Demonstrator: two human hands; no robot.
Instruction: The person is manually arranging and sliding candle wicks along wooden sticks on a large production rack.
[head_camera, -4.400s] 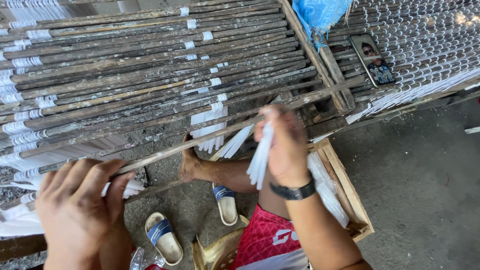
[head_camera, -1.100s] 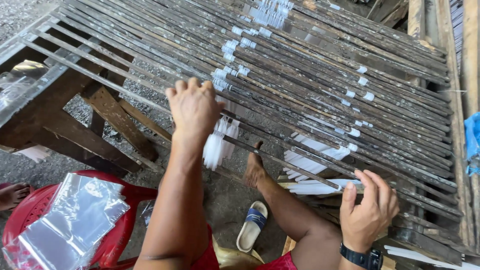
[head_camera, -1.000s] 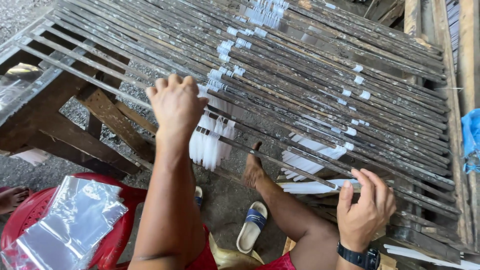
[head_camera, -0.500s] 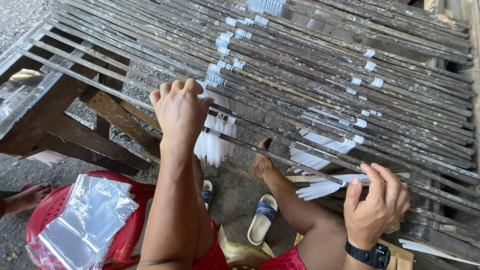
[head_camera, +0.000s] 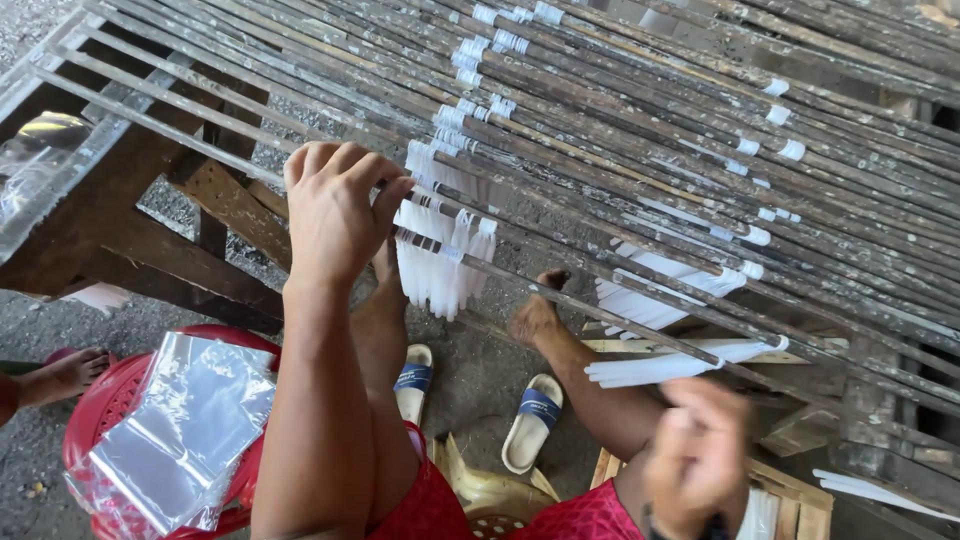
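dozens of long dark rods lie side by side on a slatted wooden rack (head_camera: 130, 235) that fills the top of the view, most carrying white bands or hanging white candles. the rack's near-left corner rests on rough timber legs, gravel below.

under that corner sits a red plastic basket (head_camera: 95, 420) with a stack of clear plastic bags (head_camera: 190, 425) on it, well apart from the work. another person's bare foot (head_camera: 65, 372) lies at the far left.

step in hand, as i read it: working the cluster of white candles (head_camera: 435, 270) that hangs from a rod (head_camera: 560, 295) at the rack's near edge. left hand (head_camera: 335, 215) is curled closed over that rod, fingers touching the top of the cluster. a second batch of candles (head_camera: 665, 365) lies sideways further right along the same edge.

right hand (head_camera: 700, 460) is low, off the rack, motion-blurred; cannot tell what its grip is or whether it holds anything.

next move likely needs the right hand up under the cluster to support it while the left steadies the rod. thin candles, so a gentle pull.
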